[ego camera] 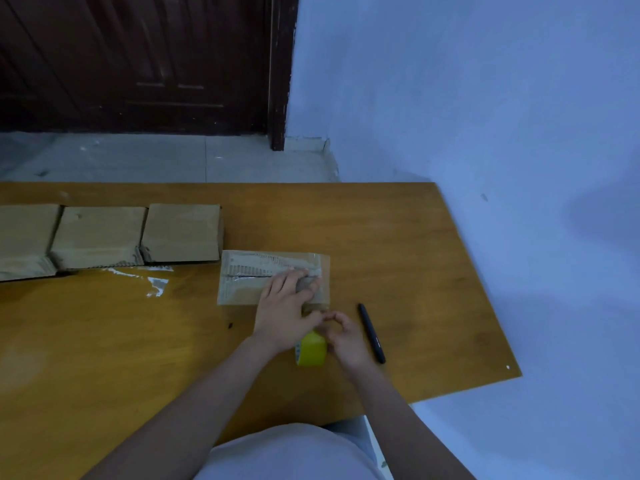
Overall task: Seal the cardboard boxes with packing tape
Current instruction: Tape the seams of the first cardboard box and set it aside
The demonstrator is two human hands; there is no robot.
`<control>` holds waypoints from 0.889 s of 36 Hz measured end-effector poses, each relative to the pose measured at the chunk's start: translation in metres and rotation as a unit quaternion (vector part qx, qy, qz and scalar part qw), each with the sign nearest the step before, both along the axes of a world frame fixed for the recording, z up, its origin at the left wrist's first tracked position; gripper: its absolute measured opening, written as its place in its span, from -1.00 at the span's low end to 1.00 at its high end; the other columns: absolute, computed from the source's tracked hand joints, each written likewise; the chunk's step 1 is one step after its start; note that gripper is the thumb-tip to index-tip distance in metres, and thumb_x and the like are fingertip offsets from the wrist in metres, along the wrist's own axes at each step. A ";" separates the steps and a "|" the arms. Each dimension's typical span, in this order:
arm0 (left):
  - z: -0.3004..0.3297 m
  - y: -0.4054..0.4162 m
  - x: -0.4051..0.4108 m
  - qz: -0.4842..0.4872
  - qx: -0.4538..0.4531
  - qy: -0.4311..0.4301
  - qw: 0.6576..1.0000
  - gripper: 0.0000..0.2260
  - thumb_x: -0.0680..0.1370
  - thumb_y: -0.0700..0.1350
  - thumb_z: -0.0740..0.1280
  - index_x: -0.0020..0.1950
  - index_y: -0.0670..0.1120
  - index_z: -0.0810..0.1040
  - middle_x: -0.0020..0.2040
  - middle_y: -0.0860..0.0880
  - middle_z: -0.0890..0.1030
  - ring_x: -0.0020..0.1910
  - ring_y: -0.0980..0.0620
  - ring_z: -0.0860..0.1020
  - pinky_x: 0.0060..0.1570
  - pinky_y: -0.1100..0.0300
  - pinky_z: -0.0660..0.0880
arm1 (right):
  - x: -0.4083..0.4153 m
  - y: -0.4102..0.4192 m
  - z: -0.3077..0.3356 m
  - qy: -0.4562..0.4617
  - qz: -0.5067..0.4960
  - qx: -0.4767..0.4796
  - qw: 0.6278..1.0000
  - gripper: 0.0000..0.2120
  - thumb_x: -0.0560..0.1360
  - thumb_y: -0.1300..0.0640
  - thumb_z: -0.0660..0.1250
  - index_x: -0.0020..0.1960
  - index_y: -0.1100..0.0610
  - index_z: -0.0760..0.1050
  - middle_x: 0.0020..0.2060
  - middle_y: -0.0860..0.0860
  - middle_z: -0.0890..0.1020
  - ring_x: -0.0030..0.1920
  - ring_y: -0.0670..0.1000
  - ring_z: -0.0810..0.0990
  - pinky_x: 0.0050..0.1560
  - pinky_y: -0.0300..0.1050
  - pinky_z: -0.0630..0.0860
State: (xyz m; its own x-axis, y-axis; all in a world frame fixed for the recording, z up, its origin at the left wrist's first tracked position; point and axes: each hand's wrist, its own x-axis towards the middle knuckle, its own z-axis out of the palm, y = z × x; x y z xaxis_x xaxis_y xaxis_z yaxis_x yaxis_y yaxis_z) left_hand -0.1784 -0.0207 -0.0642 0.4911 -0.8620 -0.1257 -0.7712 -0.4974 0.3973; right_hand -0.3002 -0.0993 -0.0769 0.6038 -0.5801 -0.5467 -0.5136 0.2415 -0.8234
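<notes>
Cardboard box (242,289) under flat left hand (285,315); right hand (344,336) pinches tape (311,348). Pen (372,334) beside; three boxes (100,237), tape scrap (156,284) on table (398,254).

To my left, three cardboard boxes (100,237) line the table's (398,244) far side, loose tape scraps (156,284) before them. A black pen (371,333) lies close right. Beyond it, bare tabletop runs to the edge.

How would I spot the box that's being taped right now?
On the wooden table, three plain boxes sit in a row at the left. The box being taped lies alone nearer the person, shiny with tape, the left hand pressing it.
</notes>
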 end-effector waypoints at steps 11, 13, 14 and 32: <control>-0.025 -0.004 0.002 0.006 -0.099 -0.153 0.983 -0.56 0.51 0.17 0.13 0.22 0.01 0.61 0.18 -0.08 0.59 0.23 -0.08 0.39 0.24 -0.01 0.25 | 0.000 0.005 0.007 0.019 0.013 -0.131 0.991 -0.85 0.51 0.20 0.35 -0.21 0.05 0.47 -0.07 0.01 0.41 -0.15 -0.14 0.48 -0.14 -0.35 0.40; -0.026 -0.004 0.002 0.003 -0.097 -0.160 0.982 -0.56 0.51 0.16 0.13 0.23 0.00 0.60 0.18 -0.08 0.59 0.24 -0.08 0.37 0.24 0.00 0.24 | 0.000 0.004 0.007 0.023 0.018 -0.134 0.991 -0.89 0.51 0.19 0.35 -0.18 0.09 0.49 -0.09 -0.01 0.40 -0.16 -0.17 0.46 -0.17 -0.37 0.39; -0.027 -0.004 0.001 0.004 -0.099 -0.164 0.982 -0.56 0.52 0.16 0.12 0.23 0.00 0.60 0.18 -0.08 0.59 0.24 -0.08 0.37 0.24 -0.01 0.24 | -0.001 0.003 0.007 0.025 0.020 -0.138 0.990 -0.91 0.51 0.19 0.35 -0.17 0.12 0.49 -0.09 -0.01 0.40 -0.17 -0.17 0.46 -0.18 -0.38 0.39; -0.035 -0.005 -0.003 0.020 -0.134 -0.194 0.971 -0.59 0.54 0.12 0.13 0.20 -0.02 0.63 0.16 -0.09 0.61 0.20 -0.13 0.52 0.24 -0.02 0.27 | 0.012 -0.004 0.028 0.125 0.112 -0.243 0.955 -0.69 0.52 0.20 0.32 -0.34 -0.03 0.37 -0.11 0.03 0.44 -0.19 -0.13 0.40 -0.09 -0.28 0.27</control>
